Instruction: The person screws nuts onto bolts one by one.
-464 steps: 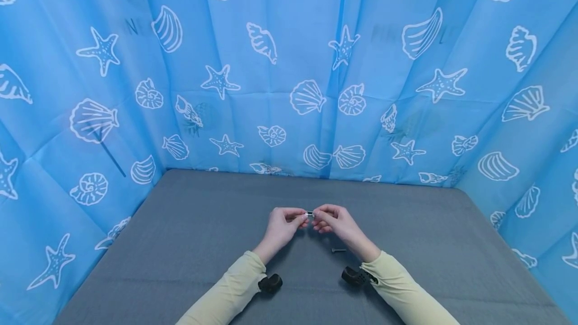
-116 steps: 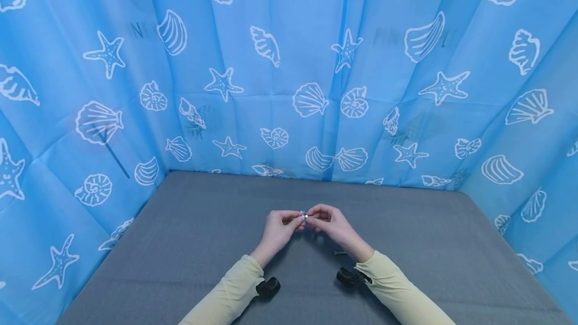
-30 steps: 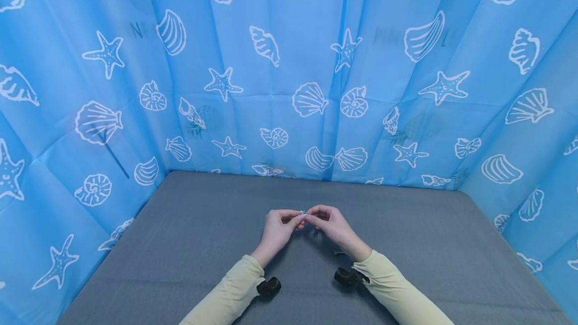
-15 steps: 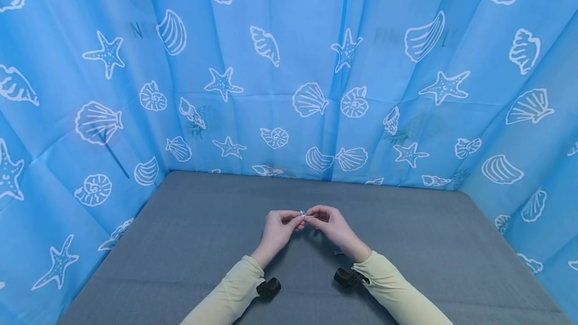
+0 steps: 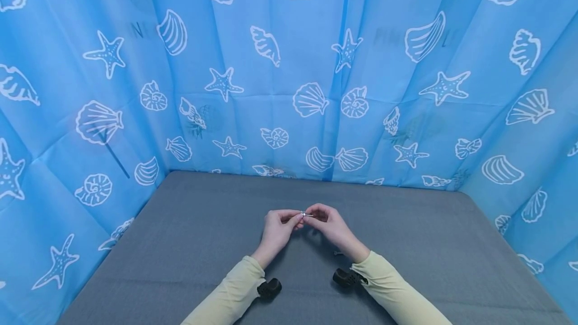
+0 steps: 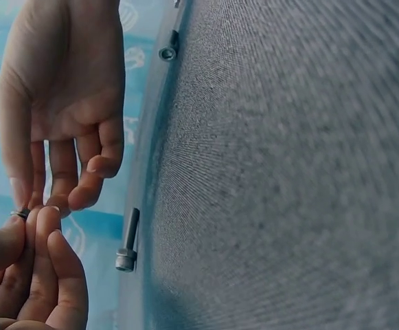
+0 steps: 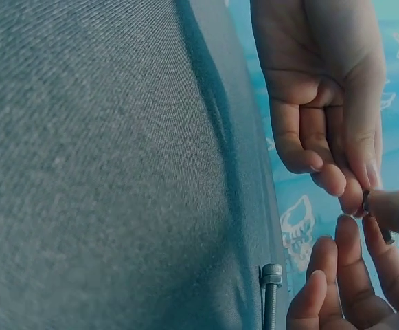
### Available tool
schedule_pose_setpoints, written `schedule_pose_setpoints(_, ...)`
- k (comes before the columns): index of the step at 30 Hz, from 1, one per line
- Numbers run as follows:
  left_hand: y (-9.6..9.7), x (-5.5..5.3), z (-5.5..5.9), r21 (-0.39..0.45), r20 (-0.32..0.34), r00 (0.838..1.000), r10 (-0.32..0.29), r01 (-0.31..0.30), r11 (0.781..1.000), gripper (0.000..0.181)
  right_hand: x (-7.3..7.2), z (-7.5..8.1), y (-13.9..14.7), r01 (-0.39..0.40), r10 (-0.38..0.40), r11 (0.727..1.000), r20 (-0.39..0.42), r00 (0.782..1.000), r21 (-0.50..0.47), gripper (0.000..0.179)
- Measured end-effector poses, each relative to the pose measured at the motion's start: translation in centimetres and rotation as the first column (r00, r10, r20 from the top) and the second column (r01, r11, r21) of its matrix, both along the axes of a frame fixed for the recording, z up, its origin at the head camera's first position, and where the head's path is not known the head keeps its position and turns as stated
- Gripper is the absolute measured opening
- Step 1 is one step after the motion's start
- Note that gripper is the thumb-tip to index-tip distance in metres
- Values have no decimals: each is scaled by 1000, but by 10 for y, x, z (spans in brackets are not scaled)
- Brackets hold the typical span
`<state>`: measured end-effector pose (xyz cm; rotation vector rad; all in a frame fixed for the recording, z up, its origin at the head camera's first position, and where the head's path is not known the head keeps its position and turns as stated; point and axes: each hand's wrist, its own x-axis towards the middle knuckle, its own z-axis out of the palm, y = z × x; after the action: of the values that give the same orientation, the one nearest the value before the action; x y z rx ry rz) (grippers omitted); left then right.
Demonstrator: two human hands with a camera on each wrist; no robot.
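Observation:
In the head view, both hands meet above the grey table, holding one small metal bolt [image 5: 304, 213]. My left hand [image 5: 277, 230] pinches it from the left between thumb and fingertips. From the other side my right hand [image 5: 331, 225] has thumb and index finger at its thin shaft, which points right. Fingertips cover much of the bolt in the right wrist view, where a dark metal end [image 7: 389, 238] pokes out below the thumb. A loose bolt [image 5: 337, 253] lies on the table near the right wrist, partly hidden.
The left wrist view shows a socket-head bolt [image 6: 126, 258] and another bolt [image 6: 168, 52] on the tabletop. A bolt with a ringed head [image 7: 272, 275] stands out in the right wrist view. A blue shell-patterned curtain [image 5: 280, 79] encloses the grey table [image 5: 203, 245].
Against the oldest frame, the hands have come closer together on the metal piece, and the right forearm sits slightly further left. Over the last second the bolt's shaft has changed angle slightly between the fingertips.

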<state>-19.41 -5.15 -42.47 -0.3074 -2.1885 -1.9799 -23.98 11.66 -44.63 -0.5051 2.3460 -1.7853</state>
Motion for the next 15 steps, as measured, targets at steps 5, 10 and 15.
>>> schedule_pose_setpoints(5,0,0,0,9,-12,1000,11,-11,1000,15,0,-1,0,-24,24,1000,-20,1000,8,23)
schedule_pose_setpoints(10,1,-1,-1,12,-9,1000,11,-11,1000,16,3,0,-1,-7,7,1000,-32,999,11,24)
schedule_pose_setpoints(15,1,-12,-16,28,26,1000,9,-10,1000,15,3,2,-2,5,-5,1000,-31,1000,-3,23)
